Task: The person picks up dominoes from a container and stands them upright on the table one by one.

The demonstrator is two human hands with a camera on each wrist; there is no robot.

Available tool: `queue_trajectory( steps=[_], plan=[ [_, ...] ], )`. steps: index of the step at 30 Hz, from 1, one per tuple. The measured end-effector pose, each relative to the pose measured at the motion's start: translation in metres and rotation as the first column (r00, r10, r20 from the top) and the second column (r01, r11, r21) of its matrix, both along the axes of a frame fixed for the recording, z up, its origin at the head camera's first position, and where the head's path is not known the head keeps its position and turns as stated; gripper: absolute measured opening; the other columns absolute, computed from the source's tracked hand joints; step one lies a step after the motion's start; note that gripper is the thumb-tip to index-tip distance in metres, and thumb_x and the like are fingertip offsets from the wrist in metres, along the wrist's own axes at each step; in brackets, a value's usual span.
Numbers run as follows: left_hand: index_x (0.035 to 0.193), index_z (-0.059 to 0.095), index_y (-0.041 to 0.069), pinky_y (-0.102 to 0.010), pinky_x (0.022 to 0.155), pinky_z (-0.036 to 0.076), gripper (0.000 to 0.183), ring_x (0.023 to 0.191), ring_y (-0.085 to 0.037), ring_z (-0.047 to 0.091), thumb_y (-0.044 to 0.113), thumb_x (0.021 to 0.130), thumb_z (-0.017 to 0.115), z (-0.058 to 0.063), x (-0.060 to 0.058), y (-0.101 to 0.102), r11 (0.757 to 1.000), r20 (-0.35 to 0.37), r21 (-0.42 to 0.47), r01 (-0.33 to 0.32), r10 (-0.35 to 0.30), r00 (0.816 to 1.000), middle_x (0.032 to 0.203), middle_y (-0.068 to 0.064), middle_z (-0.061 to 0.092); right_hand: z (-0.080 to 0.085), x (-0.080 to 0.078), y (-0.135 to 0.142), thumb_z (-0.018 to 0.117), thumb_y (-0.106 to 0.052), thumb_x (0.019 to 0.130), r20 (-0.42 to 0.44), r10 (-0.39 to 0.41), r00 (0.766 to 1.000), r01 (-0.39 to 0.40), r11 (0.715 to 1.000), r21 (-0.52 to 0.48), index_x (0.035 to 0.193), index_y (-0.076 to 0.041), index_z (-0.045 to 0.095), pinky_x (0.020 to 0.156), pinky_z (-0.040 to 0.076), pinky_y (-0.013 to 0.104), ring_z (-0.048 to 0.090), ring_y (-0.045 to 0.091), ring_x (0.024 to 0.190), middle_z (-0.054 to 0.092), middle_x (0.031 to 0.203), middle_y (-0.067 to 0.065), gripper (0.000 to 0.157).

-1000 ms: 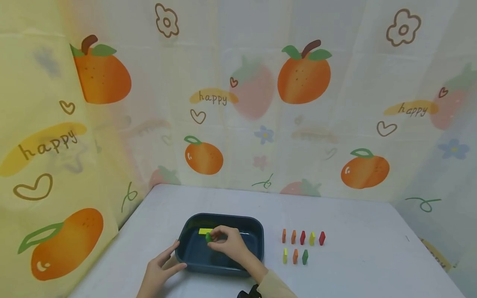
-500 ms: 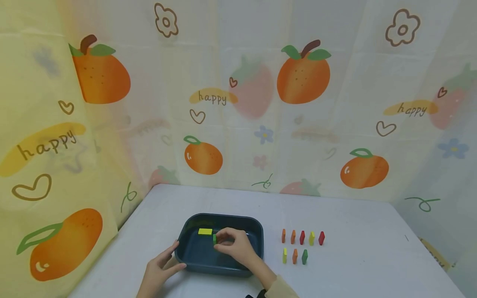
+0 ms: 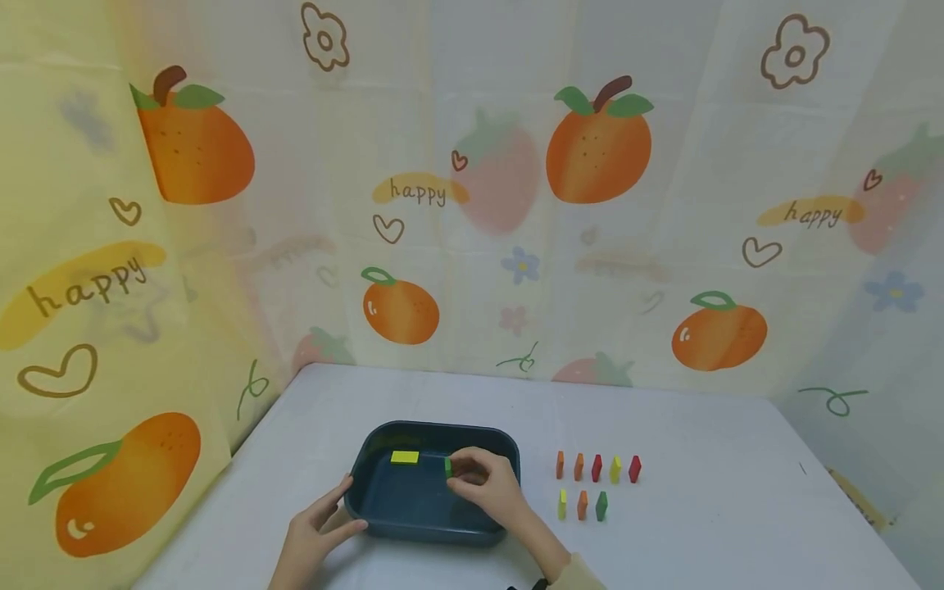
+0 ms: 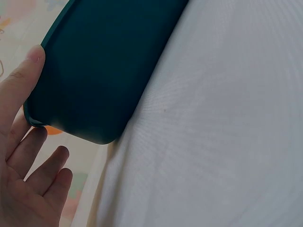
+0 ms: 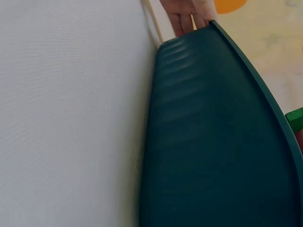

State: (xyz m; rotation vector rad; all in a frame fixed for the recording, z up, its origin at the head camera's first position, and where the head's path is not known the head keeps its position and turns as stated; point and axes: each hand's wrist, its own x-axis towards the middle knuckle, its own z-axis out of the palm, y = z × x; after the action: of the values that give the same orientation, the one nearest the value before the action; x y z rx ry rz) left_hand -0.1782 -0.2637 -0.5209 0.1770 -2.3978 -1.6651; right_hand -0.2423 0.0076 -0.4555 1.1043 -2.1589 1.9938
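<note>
A dark blue-green tray (image 3: 435, 533) rests on the white table. My left hand (image 3: 317, 524) is at its near left corner, thumb against the front wall and extended fingers touching the left side. In the left wrist view the thumb (image 4: 28, 71) lies against the wall and the other fingers are spread loosely. Over the tray's right half, my right hand (image 3: 487, 483) pinches a small green block (image 3: 447, 468) between thumb and fingers. Part of that block (image 5: 296, 119) shows past the rim in the right wrist view. A yellow block (image 3: 404, 457) lies flat inside the tray.
Right of the tray, small blocks stand upright in two rows. The back row has orange, red (image 3: 635, 469) and yellow ones; the front row has a yellow, an orange and a green block (image 3: 601, 506). A fruit-printed curtain (image 3: 516, 205) hangs behind the table.
My right hand has moved rightward over the tray with the green block, away from the yellow one. The left hand has stayed at the tray's corner.
</note>
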Motion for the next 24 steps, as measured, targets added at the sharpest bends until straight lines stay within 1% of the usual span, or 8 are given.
queue_trajectory(
  steps=[5,8,11,15,17,19,24],
  plan=[
    [0.127,0.051,0.008,-0.041,0.097,0.036,0.070,0.122,-0.024,0.036,0.029,0.067,0.078,0.002,0.001,0.001,1.000,0.018,0.002,-0.004,0.004,1.000,0.129,-0.007,0.047,-0.001,0.001,0.008,0.063,0.007,0.078,-0.020,-0.015,1.000,0.015,0.999,-0.028,0.099,0.008,0.059,0.071,0.054,0.033,0.059,0.026,0.083,0.061,0.092,0.019,0.021],
    [0.127,0.051,0.007,-0.041,0.097,0.036,0.069,0.122,-0.024,0.036,0.028,0.067,0.078,0.003,0.001,0.001,1.000,0.018,0.008,-0.005,0.005,1.000,0.129,-0.007,0.047,-0.001,0.002,0.014,0.064,0.008,0.077,-0.026,-0.054,0.998,0.053,0.998,-0.036,0.098,0.008,0.059,0.071,0.054,0.033,0.060,0.025,0.083,0.061,0.091,0.019,0.021],
    [0.127,0.051,0.008,-0.040,0.096,0.037,0.069,0.122,-0.022,0.036,0.028,0.067,0.078,0.004,0.001,0.001,1.000,0.017,0.007,-0.001,0.001,1.000,0.129,-0.006,0.047,-0.002,0.005,0.021,0.064,0.009,0.076,-0.032,-0.091,0.995,0.089,0.995,-0.042,0.098,0.009,0.059,0.071,0.054,0.034,0.059,0.028,0.083,0.061,0.091,0.020,0.022],
    [0.127,0.051,0.008,-0.039,0.096,0.037,0.069,0.122,-0.022,0.037,0.029,0.067,0.078,0.005,0.000,0.001,1.000,0.014,0.010,0.002,-0.002,1.000,0.129,-0.006,0.046,-0.003,0.007,0.028,0.064,0.009,0.077,-0.046,-0.119,0.992,0.117,0.992,-0.042,0.098,0.011,0.058,0.072,0.053,0.033,0.059,0.028,0.083,0.060,0.091,0.021,0.023],
    [0.127,0.051,0.008,-0.039,0.096,0.036,0.069,0.122,-0.022,0.036,0.028,0.067,0.078,0.005,0.000,0.001,1.000,0.015,0.016,0.002,-0.002,1.000,0.130,-0.006,0.046,-0.004,0.007,0.030,0.064,0.008,0.077,-0.038,-0.134,0.990,0.133,0.990,-0.036,0.099,0.010,0.058,0.072,0.053,0.032,0.059,0.025,0.084,0.060,0.091,0.020,0.022],
    [0.127,0.051,0.007,-0.039,0.097,0.036,0.069,0.122,-0.022,0.036,0.028,0.067,0.078,0.005,0.000,0.001,1.000,0.021,0.018,0.003,-0.003,1.000,0.130,-0.006,0.046,-0.004,0.008,0.033,0.065,0.007,0.077,-0.011,-0.156,0.988,0.155,0.987,-0.031,0.098,0.009,0.059,0.073,0.053,0.030,0.059,0.022,0.084,0.061,0.091,0.018,0.022],
    [0.127,0.051,0.006,-0.039,0.096,0.037,0.069,0.122,-0.023,0.037,0.026,0.068,0.078,0.003,0.000,0.001,1.000,0.023,0.007,0.000,0.000,1.000,0.129,-0.007,0.047,-0.005,0.012,0.039,0.066,0.006,0.076,0.052,-0.209,0.977,0.210,0.978,-0.017,0.098,0.007,0.060,0.073,0.052,0.027,0.059,0.022,0.083,0.061,0.090,0.015,0.022]
  ],
)
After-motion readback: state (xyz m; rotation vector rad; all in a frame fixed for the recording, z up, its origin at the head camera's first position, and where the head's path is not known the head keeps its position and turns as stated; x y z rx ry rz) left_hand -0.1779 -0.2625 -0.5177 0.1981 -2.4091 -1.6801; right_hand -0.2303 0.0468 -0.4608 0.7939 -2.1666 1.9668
